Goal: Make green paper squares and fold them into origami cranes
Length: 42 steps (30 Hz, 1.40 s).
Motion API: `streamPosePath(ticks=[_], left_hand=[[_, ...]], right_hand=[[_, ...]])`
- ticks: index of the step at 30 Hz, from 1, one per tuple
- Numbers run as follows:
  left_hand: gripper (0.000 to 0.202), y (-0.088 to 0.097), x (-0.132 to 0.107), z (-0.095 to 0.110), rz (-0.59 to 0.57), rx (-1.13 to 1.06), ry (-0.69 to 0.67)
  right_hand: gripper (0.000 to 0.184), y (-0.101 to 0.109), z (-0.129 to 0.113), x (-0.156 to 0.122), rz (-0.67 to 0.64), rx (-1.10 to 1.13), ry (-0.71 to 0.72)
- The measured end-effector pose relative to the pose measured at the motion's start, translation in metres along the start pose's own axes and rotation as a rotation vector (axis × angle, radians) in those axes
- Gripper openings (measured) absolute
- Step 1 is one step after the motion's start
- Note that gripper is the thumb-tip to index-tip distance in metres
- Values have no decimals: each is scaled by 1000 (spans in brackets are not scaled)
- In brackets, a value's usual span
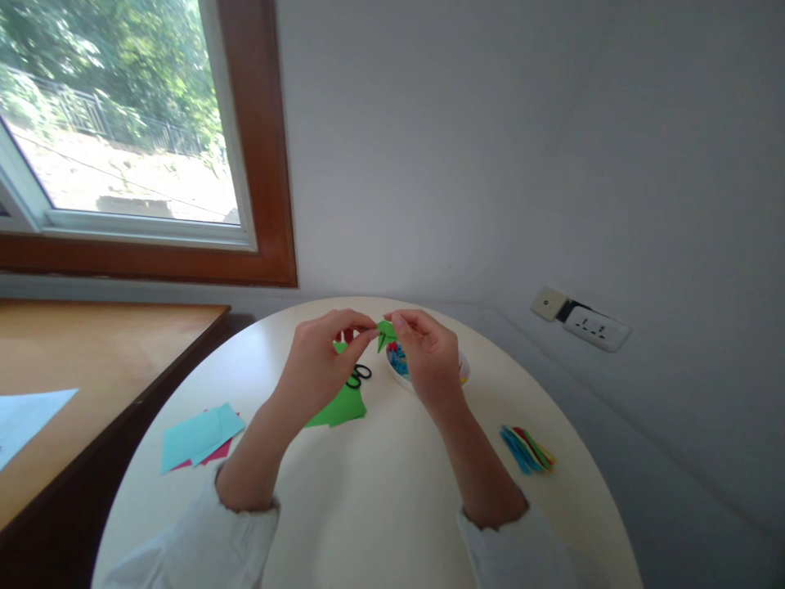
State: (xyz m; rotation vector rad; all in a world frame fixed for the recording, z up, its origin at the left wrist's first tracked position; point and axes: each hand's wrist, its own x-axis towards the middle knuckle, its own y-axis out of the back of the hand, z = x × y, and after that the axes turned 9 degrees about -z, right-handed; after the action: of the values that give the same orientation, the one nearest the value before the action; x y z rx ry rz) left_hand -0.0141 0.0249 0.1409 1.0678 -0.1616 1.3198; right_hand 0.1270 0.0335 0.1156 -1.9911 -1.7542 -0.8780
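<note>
A small folded piece of green paper (386, 334) is held up above the far part of the table, between both hands. My left hand (328, 348) pinches its left edge between thumb and fingertips. On the other side, my right hand (428, 348) grips it with thumb and index finger. Below my left hand lie green paper sheets (343, 408), partly covered by the hand. Scissors with black handles (360, 375) rest on them, their blades hidden. Behind my right hand stands a white bowl (400, 378) holding blue and red bits, largely hidden by that hand.
Light blue and pink paper sheets (202, 433) lie at the left of the round white table (380, 507). A bundle of coloured strips (527, 450) is at the right. A wooden desk (91, 343) stands at left, below a window; a wall socket (594, 327) is at right.
</note>
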Motion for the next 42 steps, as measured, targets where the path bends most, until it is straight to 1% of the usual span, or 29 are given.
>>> streamPosePath(ticks=[2,4,6,11,14,18,22,27,33,37,42], left_hand=[[9,0,1,-1,17,-8,36],[10,-1,1,-2,27,-23,67],[11,0,1,-2,36,-46,95],[11,2,1,2,44,-124,159],[12,3,1,4,44,-153,178],[12,3,1,4,40,-192,178],[11,2,2,3,36,-247,164],[9,3,3,1,12,-298,130],[9,4,3,2,-17,-333,109],[8,4,3,3,-40,-410,129],[6,4,3,0,-66,-530,185]], right_hand=[[20,1,-3,0,-15,-49,37],[18,1,-4,-1,-24,-67,78],[15,0,-4,-1,-50,-35,91],[13,-3,2,-1,-103,191,24],[16,-3,2,0,-123,290,-20],[25,-2,-2,0,-194,366,-96],[29,-2,-5,0,-251,389,-127],[29,-3,-6,0,-234,387,-86],[28,-2,-6,0,-178,291,-27],[26,-2,-6,-1,-155,234,-14],[20,-2,-7,-2,-127,224,-4]])
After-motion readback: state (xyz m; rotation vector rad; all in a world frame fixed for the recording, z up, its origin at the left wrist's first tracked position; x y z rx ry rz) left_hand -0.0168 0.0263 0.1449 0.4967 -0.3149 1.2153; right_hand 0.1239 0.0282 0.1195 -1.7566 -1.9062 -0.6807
